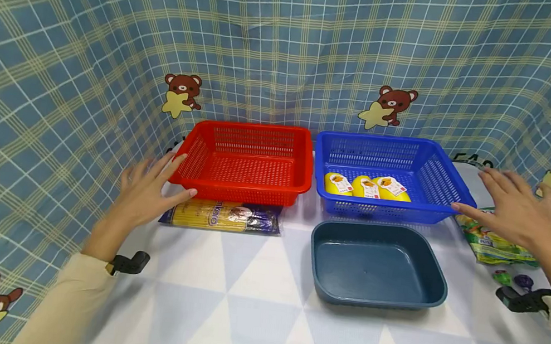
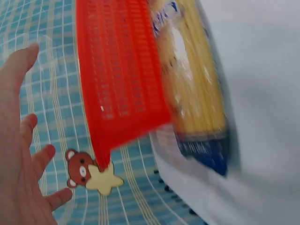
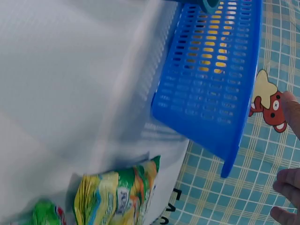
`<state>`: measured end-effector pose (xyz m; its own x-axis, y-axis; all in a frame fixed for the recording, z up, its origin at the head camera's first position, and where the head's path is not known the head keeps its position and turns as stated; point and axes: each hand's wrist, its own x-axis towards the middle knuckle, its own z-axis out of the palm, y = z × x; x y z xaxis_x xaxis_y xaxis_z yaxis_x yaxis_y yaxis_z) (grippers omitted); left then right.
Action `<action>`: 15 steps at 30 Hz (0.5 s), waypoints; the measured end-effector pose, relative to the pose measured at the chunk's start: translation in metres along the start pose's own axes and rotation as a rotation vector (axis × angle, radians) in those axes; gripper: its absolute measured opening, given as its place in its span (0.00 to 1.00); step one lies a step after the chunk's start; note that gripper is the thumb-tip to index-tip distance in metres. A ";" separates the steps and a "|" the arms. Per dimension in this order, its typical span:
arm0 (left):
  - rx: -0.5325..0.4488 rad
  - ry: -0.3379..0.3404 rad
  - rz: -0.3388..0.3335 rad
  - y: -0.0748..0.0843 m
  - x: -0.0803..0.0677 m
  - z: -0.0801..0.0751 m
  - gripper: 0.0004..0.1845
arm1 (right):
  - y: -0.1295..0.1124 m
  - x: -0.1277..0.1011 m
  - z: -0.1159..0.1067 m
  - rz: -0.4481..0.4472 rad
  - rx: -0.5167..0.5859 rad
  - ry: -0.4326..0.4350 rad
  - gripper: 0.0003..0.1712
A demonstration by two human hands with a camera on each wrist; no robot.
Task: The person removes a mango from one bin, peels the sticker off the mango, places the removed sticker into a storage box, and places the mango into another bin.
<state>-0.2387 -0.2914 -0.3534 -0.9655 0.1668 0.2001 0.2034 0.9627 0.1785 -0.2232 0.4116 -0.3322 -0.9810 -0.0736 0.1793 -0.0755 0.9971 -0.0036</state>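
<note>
My left hand [image 1: 144, 194] hovers with spread fingers at the left side of a red basket [image 1: 248, 196]; the left wrist view shows a gap between them. Just in front of that basket lies a clear pack of spaghetti [image 1: 222, 216]. Over on the right, my right hand [image 1: 518, 211] is held with fingers apart by the right end of a blue basket [image 1: 382, 210], holding nothing. Three yellow fruits [image 1: 367, 186] with white labels sit inside the blue basket. Below the right hand lies a green and yellow snack bag [image 1: 492, 242], partly hidden by it.
A dark blue-grey tub [image 1: 367, 304] stands in front of the blue basket. Two wrapped lollipops, one green [image 1: 502, 277] and one purple [image 1: 523, 282], lie near the right wrist. Plaid cloth [image 1: 289, 44] with bear prints walls the back and sides.
</note>
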 end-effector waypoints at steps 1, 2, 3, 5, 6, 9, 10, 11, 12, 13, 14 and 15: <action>-0.009 0.006 0.006 0.004 0.004 0.000 0.49 | -0.001 0.001 0.000 -0.002 0.005 -0.010 0.61; -0.016 0.011 0.014 0.009 0.008 0.001 0.49 | -0.002 0.002 0.000 -0.004 0.011 -0.018 0.60; -0.022 0.014 0.021 0.013 0.012 0.002 0.48 | -0.003 0.003 0.000 -0.007 0.020 -0.028 0.59; -0.032 0.025 0.045 0.023 0.020 0.004 0.47 | -0.004 0.005 0.000 -0.015 0.028 -0.038 0.58; -0.042 0.034 0.058 0.029 0.024 0.006 0.47 | -0.004 0.006 0.000 -0.019 0.034 -0.044 0.58; -0.069 0.059 0.103 0.046 0.034 0.009 0.46 | -0.002 0.010 0.000 -0.032 0.051 -0.064 0.57; -0.082 0.063 0.117 0.051 0.036 0.010 0.45 | -0.002 0.011 0.000 -0.036 0.052 -0.071 0.57; -0.094 0.066 0.132 0.056 0.039 0.011 0.45 | -0.001 0.012 0.001 -0.039 0.052 -0.081 0.57; -0.107 0.070 0.145 0.062 0.041 0.012 0.45 | -0.001 0.014 0.002 -0.041 0.050 -0.088 0.56; -0.121 0.071 0.158 0.067 0.043 0.013 0.44 | 0.000 0.015 0.002 -0.043 0.051 -0.097 0.56; -0.135 0.071 0.168 0.072 0.045 0.014 0.44 | 0.000 0.015 0.003 -0.043 0.050 -0.103 0.56; -0.147 0.069 0.178 0.077 0.047 0.015 0.44 | 0.000 0.016 0.004 -0.042 0.051 -0.108 0.56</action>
<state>-0.2710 -0.2059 -0.3445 -0.9000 0.3115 0.3049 0.3957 0.8773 0.2716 -0.2399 0.4107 -0.3330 -0.9901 -0.1199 0.0730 -0.1236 0.9911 -0.0491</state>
